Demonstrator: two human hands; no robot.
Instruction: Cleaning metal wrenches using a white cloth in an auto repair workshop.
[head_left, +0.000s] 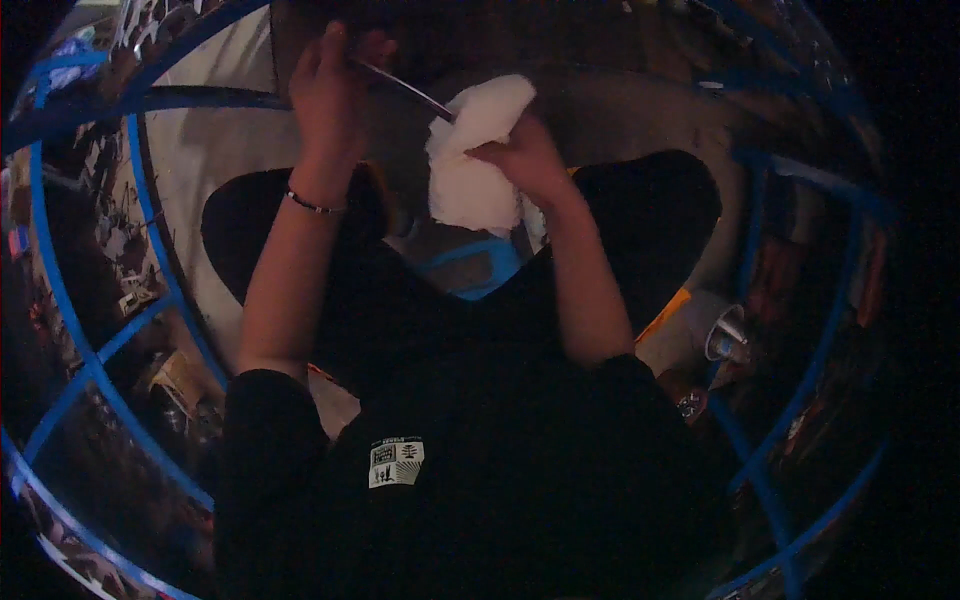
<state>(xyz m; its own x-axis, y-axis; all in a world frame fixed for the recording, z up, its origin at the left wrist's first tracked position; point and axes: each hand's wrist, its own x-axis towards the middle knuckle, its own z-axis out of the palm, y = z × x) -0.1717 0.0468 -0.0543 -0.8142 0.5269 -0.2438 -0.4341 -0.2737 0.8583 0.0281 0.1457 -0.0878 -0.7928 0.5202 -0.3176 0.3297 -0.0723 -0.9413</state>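
Note:
In the head view, my left hand (326, 97) is raised at the upper left around one end of a thin metal rod (409, 88). Shadow hides that end and part of the fingers, so any handle there cannot be made out. The rod slants down to the right, and its other end meets a crumpled white cloth or paper towel (476, 184). My right hand (529, 157) grips this white wad from the right, thumb across its front. Folds of the wad cover the rod's far tip. Both hands are above and between my knees.
Below the wad, a blue frame part (480, 262) shows between my legs. Blue metal rack bars (154, 217) curve along the left, with cluttered small parts behind them. More blue bars (832, 315) stand at right, near a pale bucket (724, 334) with something inside.

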